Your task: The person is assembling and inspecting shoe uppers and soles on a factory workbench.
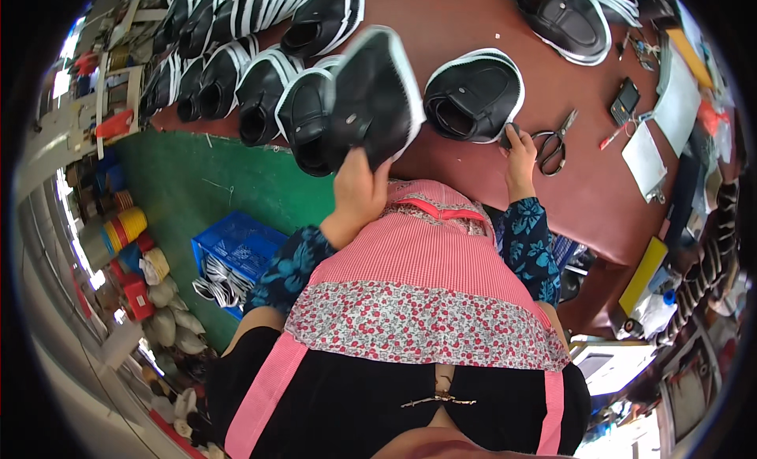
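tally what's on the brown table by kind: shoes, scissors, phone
Black shoes with white soles: at least 12, counting the one in the left hand; the far row is too crowded for an exact count
Scissors: 1
Phone: 1
Total: at least 14

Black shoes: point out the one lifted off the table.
The black shoe gripped by the left hand, tilted above the table's edge. The others rest on the table.
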Demonstrator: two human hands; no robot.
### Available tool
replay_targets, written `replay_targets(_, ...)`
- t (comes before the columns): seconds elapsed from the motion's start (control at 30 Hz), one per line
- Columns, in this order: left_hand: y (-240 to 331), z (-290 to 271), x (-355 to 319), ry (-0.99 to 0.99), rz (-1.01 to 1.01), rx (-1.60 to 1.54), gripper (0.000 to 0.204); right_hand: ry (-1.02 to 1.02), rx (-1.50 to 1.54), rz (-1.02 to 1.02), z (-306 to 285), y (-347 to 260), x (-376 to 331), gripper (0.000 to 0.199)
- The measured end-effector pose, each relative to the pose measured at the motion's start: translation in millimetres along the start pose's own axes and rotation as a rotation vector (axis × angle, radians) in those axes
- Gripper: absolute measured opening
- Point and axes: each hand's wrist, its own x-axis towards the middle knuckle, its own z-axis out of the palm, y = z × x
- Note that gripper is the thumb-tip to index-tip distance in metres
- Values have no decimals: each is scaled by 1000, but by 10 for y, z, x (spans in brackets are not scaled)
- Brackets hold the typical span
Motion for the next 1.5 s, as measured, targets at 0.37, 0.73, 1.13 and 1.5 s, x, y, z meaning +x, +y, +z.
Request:
replay_targets(0.37, -652, -270, -163, 74, -173, 389, 27, -19, -87, 83, 51, 21, 129, 33)
replay_targets(0.73, -569, -1074, 233, -76, -54, 369, 24, -27, -35, 124, 32, -188, 62, 29)
replay_targets(1.13, -1930, -237, 2733, 198, 224, 372, 38, 131, -146, 69, 230, -239, 53, 27)
replay_targets(1.5, -435, 1794, 1521, -685, -927, -1338, 29, -150, -598, -331, 1340, -1061, 69, 29)
